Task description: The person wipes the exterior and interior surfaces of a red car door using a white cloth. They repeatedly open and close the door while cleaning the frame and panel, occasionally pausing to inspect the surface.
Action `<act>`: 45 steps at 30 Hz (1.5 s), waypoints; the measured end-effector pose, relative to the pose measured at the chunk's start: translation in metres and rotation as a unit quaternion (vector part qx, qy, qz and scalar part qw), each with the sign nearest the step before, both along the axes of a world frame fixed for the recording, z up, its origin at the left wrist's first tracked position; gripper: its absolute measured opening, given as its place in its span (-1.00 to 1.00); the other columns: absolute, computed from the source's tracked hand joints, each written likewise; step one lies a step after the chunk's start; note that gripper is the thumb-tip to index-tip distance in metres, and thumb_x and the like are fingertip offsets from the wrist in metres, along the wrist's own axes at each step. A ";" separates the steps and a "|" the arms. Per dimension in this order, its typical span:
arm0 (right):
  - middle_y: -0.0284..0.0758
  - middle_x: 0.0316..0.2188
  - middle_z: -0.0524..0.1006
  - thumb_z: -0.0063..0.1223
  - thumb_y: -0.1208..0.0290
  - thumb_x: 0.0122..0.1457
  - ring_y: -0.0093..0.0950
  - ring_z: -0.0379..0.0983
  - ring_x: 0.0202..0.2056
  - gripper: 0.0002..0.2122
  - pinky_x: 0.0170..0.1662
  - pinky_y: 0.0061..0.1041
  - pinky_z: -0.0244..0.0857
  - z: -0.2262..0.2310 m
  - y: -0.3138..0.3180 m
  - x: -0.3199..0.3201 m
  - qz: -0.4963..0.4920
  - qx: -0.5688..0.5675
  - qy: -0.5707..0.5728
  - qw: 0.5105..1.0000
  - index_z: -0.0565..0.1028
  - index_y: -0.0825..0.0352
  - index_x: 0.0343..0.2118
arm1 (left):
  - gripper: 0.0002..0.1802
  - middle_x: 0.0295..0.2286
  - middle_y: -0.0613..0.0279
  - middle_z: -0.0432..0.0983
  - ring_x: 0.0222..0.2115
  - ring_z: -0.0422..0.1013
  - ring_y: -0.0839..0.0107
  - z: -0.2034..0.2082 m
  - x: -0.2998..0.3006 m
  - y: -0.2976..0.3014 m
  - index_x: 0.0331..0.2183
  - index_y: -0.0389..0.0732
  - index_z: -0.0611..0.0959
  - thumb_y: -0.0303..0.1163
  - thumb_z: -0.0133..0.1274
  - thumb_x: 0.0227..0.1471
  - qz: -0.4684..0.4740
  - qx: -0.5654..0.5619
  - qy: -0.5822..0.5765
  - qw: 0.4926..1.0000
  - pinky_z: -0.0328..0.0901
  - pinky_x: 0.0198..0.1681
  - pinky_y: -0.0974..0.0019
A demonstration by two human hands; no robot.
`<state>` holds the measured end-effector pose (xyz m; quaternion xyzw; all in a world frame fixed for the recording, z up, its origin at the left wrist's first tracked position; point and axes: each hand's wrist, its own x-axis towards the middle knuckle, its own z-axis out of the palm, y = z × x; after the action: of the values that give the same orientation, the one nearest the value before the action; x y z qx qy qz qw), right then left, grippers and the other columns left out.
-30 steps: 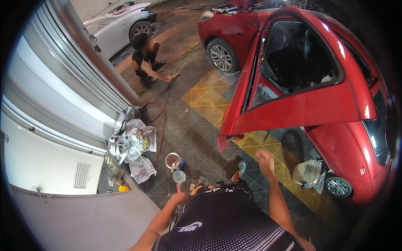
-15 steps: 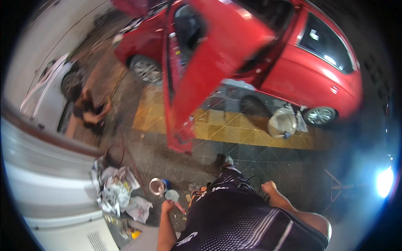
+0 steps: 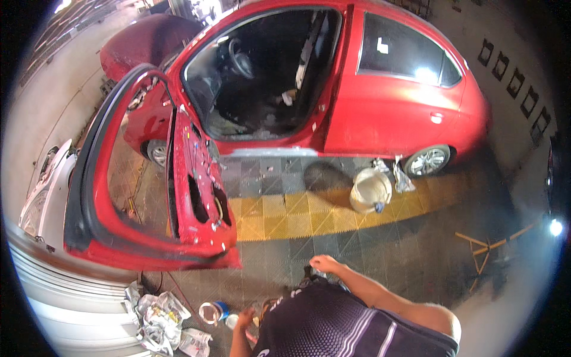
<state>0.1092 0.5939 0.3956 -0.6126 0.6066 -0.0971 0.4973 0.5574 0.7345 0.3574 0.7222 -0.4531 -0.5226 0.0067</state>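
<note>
The right hand hangs near the person's chest with its fingers curled loosely inward, gripping nothing; it sits over the dark floor tiles, touching no object. The left hand is low at the near edge, just beside a small white cup. Whether its fingers are closed or open cannot be told, as the hand is small and partly hidden by the dark striped shirt. Just left of the cup lies a roll of tape against a blue tub. Farther left, crumpled paper and plastic lies heaped on the floor by a grey corrugated shutter.

Beyond the hands, the red car door stands open toward the viewer, its inner trim stripped to bare metal. The red car fills the far side, its cabin open. A white bucket stands on the yellow tiles near the rear wheel. At far left is a white car part.
</note>
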 end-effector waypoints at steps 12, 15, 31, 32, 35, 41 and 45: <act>-0.29 -0.29 0.63 0.10 0.37 0.01 -0.30 0.57 -0.23 -0.80 -0.17 -0.33 0.44 -0.090 0.120 -0.324 0.050 0.293 0.336 0.894 0.63 0.25 -0.30 | -0.29 -0.18 0.05 0.54 -0.23 0.48 0.26 0.032 -0.115 -0.004 -0.03 -0.19 0.56 0.23 -0.05 0.05 0.071 0.138 0.017 0.988 0.41 -0.25 0.22; -0.34 -0.36 0.64 0.12 0.31 0.00 -0.35 0.58 -0.27 -0.83 -0.21 -0.35 0.45 -0.114 0.110 -0.349 0.162 0.222 0.360 0.891 0.64 0.21 -0.37 | -0.30 -0.24 -0.01 0.59 -0.15 0.49 0.16 0.030 -0.131 -0.018 -0.13 -0.26 0.63 0.22 -0.04 0.04 0.047 0.065 0.042 0.996 0.36 -0.15 0.18; -0.28 -0.46 0.60 -0.02 0.41 0.18 -0.45 0.57 -0.45 -0.81 -0.37 -0.47 0.43 -0.050 -0.031 -0.048 -0.027 0.117 -0.027 0.992 0.56 0.41 -0.31 | -0.40 -0.16 -0.10 0.53 -0.08 0.43 -0.03 -0.020 -0.050 0.023 -0.06 -0.21 0.57 0.07 0.01 0.02 0.027 -0.090 -0.065 0.993 0.29 0.00 0.09; -0.28 -0.46 0.60 -0.03 0.41 0.18 -0.45 0.57 -0.44 -0.81 -0.37 -0.46 0.43 -0.049 -0.029 -0.040 -0.050 0.142 -0.039 0.988 0.57 0.42 -0.33 | -0.40 -0.16 -0.10 0.53 -0.07 0.43 -0.03 -0.016 -0.044 0.035 -0.06 -0.21 0.57 0.07 0.02 0.02 0.082 -0.089 -0.061 0.991 0.29 0.00 0.09; -0.29 -0.51 0.57 -0.06 0.48 0.17 -0.47 0.52 -0.50 -0.83 -0.45 -0.43 0.40 -0.051 -0.024 -0.011 0.009 0.184 0.014 0.983 0.57 0.42 -0.35 | -0.40 -0.15 -0.10 0.53 -0.07 0.43 -0.01 0.003 -0.013 0.075 -0.05 -0.20 0.57 0.05 0.05 0.01 0.208 -0.085 -0.069 0.972 0.29 0.01 0.09; -0.26 -0.52 0.57 -0.08 0.46 0.11 -0.43 0.48 -0.57 -0.84 -0.51 -0.39 0.35 -0.146 -0.036 -0.013 0.480 0.005 0.204 0.853 0.57 0.32 -0.45 | -0.48 -0.18 -0.10 0.54 -0.11 0.47 0.03 0.020 0.023 0.203 -0.11 -0.21 0.61 -0.03 0.07 0.01 0.351 -0.015 -0.089 0.932 0.33 -0.04 0.11; -0.07 -0.31 0.57 0.05 0.18 0.01 -0.10 0.53 -0.28 -0.69 -0.23 -0.21 0.40 -0.113 -0.023 0.064 0.399 -0.059 0.201 0.893 0.59 0.30 -0.30 | -0.57 -0.33 -0.02 0.59 -0.31 0.52 0.15 0.002 0.021 0.304 -0.16 -0.22 0.64 -0.11 0.11 0.02 0.427 0.018 -0.139 0.893 0.37 -0.21 0.20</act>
<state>0.1733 0.5707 0.2827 -0.8380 0.3909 0.1990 0.3247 0.5787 1.0380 0.3593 0.9112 -0.0875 -0.3721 0.1535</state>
